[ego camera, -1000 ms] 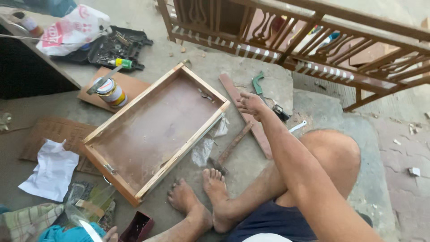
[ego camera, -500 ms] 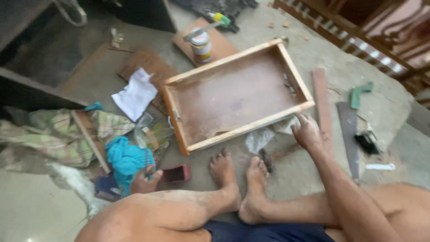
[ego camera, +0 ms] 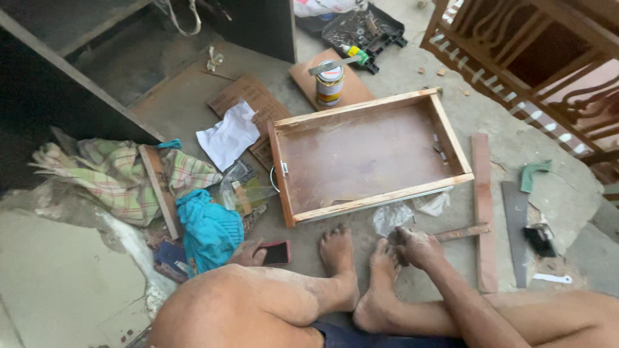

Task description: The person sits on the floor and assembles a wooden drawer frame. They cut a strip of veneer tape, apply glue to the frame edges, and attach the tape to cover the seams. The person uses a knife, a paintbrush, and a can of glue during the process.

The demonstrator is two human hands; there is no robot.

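Right hand point(ego camera: 418, 248) grips dusty wooden-handled hammer point(ego camera: 461, 232) beside drawer point(ego camera: 374, 200).

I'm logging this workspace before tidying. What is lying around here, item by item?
wooden drawer: one, light brown, open side up, centre of the floor
tin can: one, white and yellow, on a board behind the drawer
white cloth: one, left of the drawer
checked cloth: one, green and tan, far left
blue cloth: one, by the left knee
phone: one, red-edged, on the floor
wooden plank: one, reddish, right of the drawer
handsaw: one, grey blade, right of the plank
black tray: one, holding small hardware, top
feet: two, bare, before the drawer
left hand: on the phone
right hand: gripping a hammer at its head end
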